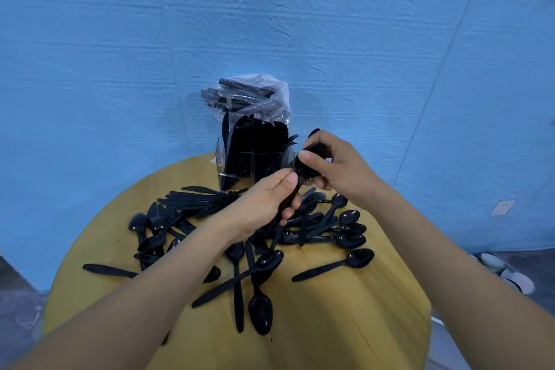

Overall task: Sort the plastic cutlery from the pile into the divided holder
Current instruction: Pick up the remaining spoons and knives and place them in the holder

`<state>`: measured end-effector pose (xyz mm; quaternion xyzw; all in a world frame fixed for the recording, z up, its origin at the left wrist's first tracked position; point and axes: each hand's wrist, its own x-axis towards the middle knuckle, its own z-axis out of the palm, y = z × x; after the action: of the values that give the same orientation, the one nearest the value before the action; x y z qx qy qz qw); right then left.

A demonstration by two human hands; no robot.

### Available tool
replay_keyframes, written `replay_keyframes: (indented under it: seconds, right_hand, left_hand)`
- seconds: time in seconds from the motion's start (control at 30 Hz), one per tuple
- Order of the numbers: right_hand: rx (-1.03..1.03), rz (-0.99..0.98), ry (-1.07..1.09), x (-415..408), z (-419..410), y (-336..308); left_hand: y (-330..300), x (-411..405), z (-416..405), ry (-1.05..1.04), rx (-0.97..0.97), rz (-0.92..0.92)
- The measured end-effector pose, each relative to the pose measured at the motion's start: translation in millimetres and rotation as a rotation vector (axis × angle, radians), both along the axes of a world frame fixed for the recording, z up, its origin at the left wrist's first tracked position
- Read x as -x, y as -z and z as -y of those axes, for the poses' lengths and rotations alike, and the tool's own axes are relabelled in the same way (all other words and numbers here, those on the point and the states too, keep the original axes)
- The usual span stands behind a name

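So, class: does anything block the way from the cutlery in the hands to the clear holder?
Nothing visible does. The right hand holds a bunch of cutlery right beside the holder, with only open air between them.

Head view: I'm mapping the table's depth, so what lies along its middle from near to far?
Table's bare near edge → loose spoon pile → left hand → clear divided holder → plastic bag of cutlery.

Yellow table (345,324) — cutlery pile (255,237); clear holder (240,168)

Black cutlery (264,261) lies on a yellow table (345,309) before a textured blue wall (120,39).
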<state>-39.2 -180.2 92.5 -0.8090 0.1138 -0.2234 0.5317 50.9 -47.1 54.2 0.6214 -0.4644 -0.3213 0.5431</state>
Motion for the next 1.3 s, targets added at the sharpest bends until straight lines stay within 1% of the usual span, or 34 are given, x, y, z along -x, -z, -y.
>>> replay_keyframes:
  seconds: [0.1, 0.13, 0.17, 0.23, 0.3, 0.4, 0.47, 0.57, 0.63, 0.73, 0.87, 0.97, 1.07, 1.13, 1.2, 1.3]
  right_hand:
    - [-0.008, 0.072, 0.037, -8, 18, 4]
    - [0.015, 0.089, 0.072, -12, 26, 5]
    - [0.032, 0.111, 0.122, -16, 36, 6]
    - [0.039, 0.165, 0.242, -24, 60, 4]
    - [0.039, 0.205, 0.346, -31, 85, 1]
    - [0.056, 0.218, 0.435, -42, 117, -1]
    - [0.070, 0.208, 0.502, -51, 134, 2]
    - [0.148, 0.186, 0.632, -64, 147, 7]
    - [0.233, 0.189, 0.674, -71, 143, 11]
    - [0.363, 0.177, 0.638, -85, 123, 22]
    - [0.578, 0.057, 0.544, -103, 105, 48]
    - [0.808, -0.003, 0.573, -107, 98, 65]
    - [0.922, -0.073, 0.586, -100, 92, 72]
    - [0.927, -0.181, 0.576, -93, 89, 69]
    - [0.851, -0.276, 0.540, -84, 87, 65]
    - [0.735, -0.260, 0.515, -61, 79, 61]
  left_hand:
    - [-8, -9, 21, 0.000, -0.027, 0.007]
    - [-10, -12, 30, -0.032, -0.036, 0.050]
    - [-11, -17, 38, -0.084, -0.047, 0.149]
    - [-10, -29, 52, -0.214, -0.082, 0.449]
    - [-2, -41, 60, -0.323, -0.112, 0.682]
    - [16, -53, 68, -0.330, -0.132, 0.970]
    - [26, -58, 73, -0.303, -0.166, 1.111]
    - [35, -62, 79, -0.316, -0.193, 1.235]
    - [37, -63, 81, -0.330, -0.187, 1.270]
    - [38, -64, 82, -0.339, -0.169, 1.265]
    - [38, -65, 81, -0.335, -0.157, 1.262]
    - [38, -66, 80, -0.325, -0.159, 1.276]
    - [38, -64, 79, -0.317, -0.172, 1.291]
    - [37, -62, 79, -0.323, -0.187, 1.294]
    - [36, -59, 79, -0.324, -0.215, 1.274]
    - [35, -51, 72, -0.315, -0.235, 1.227]
